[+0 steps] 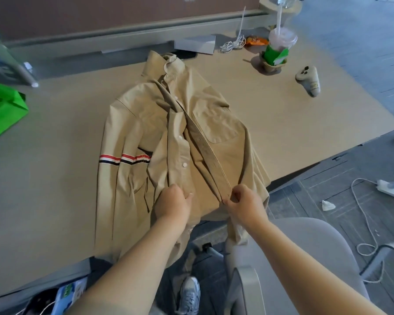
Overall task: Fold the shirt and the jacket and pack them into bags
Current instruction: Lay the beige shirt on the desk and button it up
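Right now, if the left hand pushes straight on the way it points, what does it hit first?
The left hand grips the shirt near its lower edge. Straight on, it would likely ride up the button strip and meet the nearest white button first, though height above the cloth is unclear.

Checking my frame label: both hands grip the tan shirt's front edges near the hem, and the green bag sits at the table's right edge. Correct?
One error: the head view shows the green bag at the left edge of the table, not the right. The left hand and right hand grip the tan shirt by its front edges near the hem.
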Action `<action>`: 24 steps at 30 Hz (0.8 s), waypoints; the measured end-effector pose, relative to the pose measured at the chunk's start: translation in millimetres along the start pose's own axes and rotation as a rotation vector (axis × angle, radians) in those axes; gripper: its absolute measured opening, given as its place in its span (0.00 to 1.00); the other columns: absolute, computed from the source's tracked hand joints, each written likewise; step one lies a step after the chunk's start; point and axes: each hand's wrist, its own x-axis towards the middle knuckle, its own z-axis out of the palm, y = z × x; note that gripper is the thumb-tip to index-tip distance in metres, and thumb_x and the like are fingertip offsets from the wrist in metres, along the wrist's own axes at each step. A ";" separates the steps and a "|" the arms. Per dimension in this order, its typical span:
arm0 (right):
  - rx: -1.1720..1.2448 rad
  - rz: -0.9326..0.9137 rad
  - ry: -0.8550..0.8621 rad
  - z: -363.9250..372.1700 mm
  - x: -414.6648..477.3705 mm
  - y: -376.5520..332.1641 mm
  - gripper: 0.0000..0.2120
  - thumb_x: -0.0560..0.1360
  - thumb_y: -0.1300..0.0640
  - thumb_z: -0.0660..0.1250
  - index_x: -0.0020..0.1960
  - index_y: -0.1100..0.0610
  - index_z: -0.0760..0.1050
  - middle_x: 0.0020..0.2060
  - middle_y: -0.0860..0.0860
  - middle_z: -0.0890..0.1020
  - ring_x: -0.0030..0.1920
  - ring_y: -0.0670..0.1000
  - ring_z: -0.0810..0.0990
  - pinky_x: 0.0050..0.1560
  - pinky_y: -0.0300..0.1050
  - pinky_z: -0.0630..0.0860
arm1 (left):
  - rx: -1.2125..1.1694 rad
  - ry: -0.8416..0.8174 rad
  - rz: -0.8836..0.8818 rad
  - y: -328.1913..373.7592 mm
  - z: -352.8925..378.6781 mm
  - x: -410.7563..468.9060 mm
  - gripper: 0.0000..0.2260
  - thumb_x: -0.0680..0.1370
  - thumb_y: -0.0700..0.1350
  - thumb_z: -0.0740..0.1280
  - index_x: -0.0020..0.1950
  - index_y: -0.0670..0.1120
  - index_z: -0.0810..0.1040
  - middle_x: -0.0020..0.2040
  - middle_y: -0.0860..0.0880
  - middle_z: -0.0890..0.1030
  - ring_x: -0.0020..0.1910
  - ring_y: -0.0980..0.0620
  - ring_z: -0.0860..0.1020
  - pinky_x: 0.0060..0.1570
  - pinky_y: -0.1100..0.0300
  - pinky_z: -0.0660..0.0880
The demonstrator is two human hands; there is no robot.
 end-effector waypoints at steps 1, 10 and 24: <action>0.010 0.009 -0.014 1.5 2.5 0.4 0.08 0.75 0.53 0.67 0.52 0.52 0.71 0.42 0.46 0.75 0.45 0.49 0.77 0.48 0.45 0.78 | 0.026 -0.021 0.005 0.2 -0.7 3.0 0.14 0.77 0.55 0.65 0.50 0.45 0.80 0.45 0.47 0.82 0.42 0.48 0.81 0.35 0.56 0.77; 0.292 0.126 -0.046 -4.0 1.1 -6.1 0.08 0.75 0.52 0.67 0.44 0.57 0.80 0.40 0.56 0.83 0.37 0.51 0.79 0.43 0.50 0.80 | 0.091 0.002 -0.091 15.6 4.9 -6.2 0.23 0.77 0.52 0.66 0.64 0.40 0.65 0.60 0.40 0.72 0.52 0.44 0.79 0.38 0.57 0.75; 0.476 0.036 -0.109 0.8 -28.4 -19.3 0.08 0.77 0.51 0.66 0.42 0.53 0.78 0.37 0.51 0.81 0.38 0.49 0.79 0.41 0.43 0.78 | -0.318 -0.025 0.028 -12.3 -6.7 -53.9 0.06 0.76 0.52 0.68 0.45 0.50 0.77 0.42 0.54 0.80 0.42 0.53 0.79 0.43 0.57 0.78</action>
